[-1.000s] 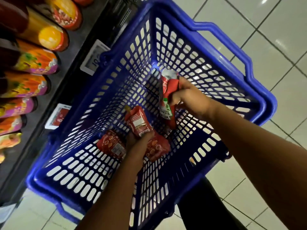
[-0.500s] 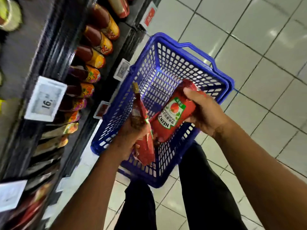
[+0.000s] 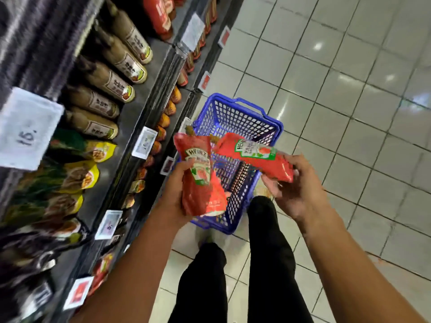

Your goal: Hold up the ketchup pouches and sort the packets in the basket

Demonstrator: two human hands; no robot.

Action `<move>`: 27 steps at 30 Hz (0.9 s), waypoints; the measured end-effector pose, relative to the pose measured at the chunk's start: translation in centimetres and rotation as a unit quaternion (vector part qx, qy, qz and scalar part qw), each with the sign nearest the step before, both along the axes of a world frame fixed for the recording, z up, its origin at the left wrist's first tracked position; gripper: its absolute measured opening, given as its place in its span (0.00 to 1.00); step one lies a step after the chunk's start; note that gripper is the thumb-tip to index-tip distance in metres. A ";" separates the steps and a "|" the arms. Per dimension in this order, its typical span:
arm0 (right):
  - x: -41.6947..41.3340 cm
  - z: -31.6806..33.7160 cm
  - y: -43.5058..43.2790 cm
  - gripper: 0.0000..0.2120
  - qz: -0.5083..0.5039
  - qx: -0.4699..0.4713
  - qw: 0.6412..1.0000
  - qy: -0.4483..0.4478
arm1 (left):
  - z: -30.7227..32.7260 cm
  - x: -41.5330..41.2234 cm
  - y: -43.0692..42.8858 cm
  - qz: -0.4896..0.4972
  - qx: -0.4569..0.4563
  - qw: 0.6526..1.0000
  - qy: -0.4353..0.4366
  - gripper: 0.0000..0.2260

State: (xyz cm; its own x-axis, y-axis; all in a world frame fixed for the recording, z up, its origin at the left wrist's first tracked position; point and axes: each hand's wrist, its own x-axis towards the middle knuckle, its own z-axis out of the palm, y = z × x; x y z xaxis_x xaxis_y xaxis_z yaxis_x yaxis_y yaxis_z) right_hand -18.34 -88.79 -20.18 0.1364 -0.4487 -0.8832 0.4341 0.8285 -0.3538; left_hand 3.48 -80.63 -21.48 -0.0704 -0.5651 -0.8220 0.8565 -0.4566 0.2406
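The left hand (image 3: 173,183) holds one red pouch (image 3: 201,180) and the right hand (image 3: 293,192) another pouch (image 3: 256,155), both lifted at mid-frame above the basket (image 3: 235,117), which looks empty, so putting them somewhere seems to remain. Shelves (image 3: 140,108) crowd the left of the frame; open floor (image 3: 349,89) lies right.

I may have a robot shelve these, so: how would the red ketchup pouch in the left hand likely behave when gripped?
The ketchup pouch looks soft: its film creases where the left hand grips it, so it would probably sag and bulge. The glossy surface may be slippery. The bulging lower part suggests it is fairly heavy for its size. It seems unlikely to roll.
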 end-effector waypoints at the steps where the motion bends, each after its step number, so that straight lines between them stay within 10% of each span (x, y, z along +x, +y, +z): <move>1: -0.2 1.4 1.1 0.15 -0.027 0.014 0.999 -0.028 | 1.4 0.1 0.3 -0.004 -0.013 1.000 -0.006 0.14; 11: -1.2 15.1 8.3 0.32 0.134 -0.088 0.946 -0.283 | 16.2 -0.9 5.3 -0.059 -0.143 0.985 -0.071 0.13; 27: -0.6 32.8 15.1 0.28 0.407 -0.376 0.815 -0.168 | 34.0 -6.2 21.8 0.122 -0.184 0.909 -0.354 0.19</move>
